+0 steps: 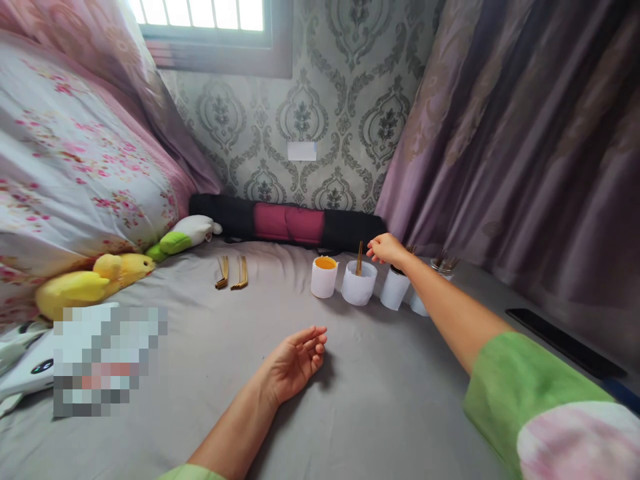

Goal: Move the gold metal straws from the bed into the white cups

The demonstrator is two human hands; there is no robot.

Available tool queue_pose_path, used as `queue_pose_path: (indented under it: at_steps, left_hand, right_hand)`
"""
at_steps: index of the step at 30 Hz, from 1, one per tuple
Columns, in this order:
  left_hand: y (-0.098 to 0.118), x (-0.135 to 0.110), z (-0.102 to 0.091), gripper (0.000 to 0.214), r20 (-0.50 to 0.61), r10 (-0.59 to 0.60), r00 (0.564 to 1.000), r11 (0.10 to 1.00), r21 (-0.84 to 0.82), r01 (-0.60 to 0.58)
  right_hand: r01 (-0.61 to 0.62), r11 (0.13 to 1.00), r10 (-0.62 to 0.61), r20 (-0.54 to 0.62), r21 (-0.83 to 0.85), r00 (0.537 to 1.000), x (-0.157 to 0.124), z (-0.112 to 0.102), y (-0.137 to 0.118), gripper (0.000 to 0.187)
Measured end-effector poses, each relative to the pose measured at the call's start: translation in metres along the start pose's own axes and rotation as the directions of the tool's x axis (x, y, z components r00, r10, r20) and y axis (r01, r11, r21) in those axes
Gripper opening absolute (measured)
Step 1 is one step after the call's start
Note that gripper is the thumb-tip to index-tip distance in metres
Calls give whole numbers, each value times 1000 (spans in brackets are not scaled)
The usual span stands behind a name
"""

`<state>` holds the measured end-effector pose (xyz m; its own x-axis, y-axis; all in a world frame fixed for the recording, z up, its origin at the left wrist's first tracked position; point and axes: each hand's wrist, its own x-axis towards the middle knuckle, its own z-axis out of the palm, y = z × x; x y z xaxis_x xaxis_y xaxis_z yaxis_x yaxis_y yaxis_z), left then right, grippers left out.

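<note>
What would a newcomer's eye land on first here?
Probably the row of white-wrapped containers right of centre on the gray sheet, with the right hand close by. Next, perhaps the yellow plush toy at the left and the black-and-red roll along the patterned wall.

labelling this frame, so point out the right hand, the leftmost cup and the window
Right hand [386, 248]: head view, back of hand.
Leftmost cup [323, 283]: head view, white outer wall.
Window [203, 13]: head view, bright pane.
</note>
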<state>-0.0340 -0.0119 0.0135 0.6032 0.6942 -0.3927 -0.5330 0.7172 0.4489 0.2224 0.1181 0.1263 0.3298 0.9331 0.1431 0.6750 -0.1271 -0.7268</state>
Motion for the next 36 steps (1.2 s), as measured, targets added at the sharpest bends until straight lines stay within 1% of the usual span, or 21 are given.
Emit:
queue_pose_path:
  at_steps: [6,11,14,17,21,25,30,36]
  left_hand:
    - [-1,-2,4,18,-23,14,1000,1000,17,-13]
    - [-1,-4,4,20,-29,23,999,999,36,-22]
    - [-1,-3,2,22,-31,21,999,999,36,-20]
    - [-1,-2,1,22,-28,21,999,999,36,-20]
    - [-1,-2,1,21,-25,22,999,999,39,-21]
    - [-1,-3,1,20,-20,22,1000,999,40,-21]
    - [-1,-1,0,22,-13,20,1000,999,39,-20]
    - [-1,-2,1,22,-20,27,999,999,38,-26]
  right_hand:
    - [41,994,-34,-76,96,997,-15,-14,-5,16]
    - [56,981,-27,-157,187,987,-33,-22,-6,22]
    - [67,946,-1,-205,317,979,-44,-25,-1,22]
    - [85,883,28,-231,462,973,-58,-27,4,23]
    - [100,798,51,-233,594,971,-78,-27,13,25]
    - [88,743,74,-211,664,975,-94,-21,22,28]
    - [53,726,99,-180,686,979,-108,-9,28,31]
    - [10,711,123,-138,703,983,-122,3,24,33]
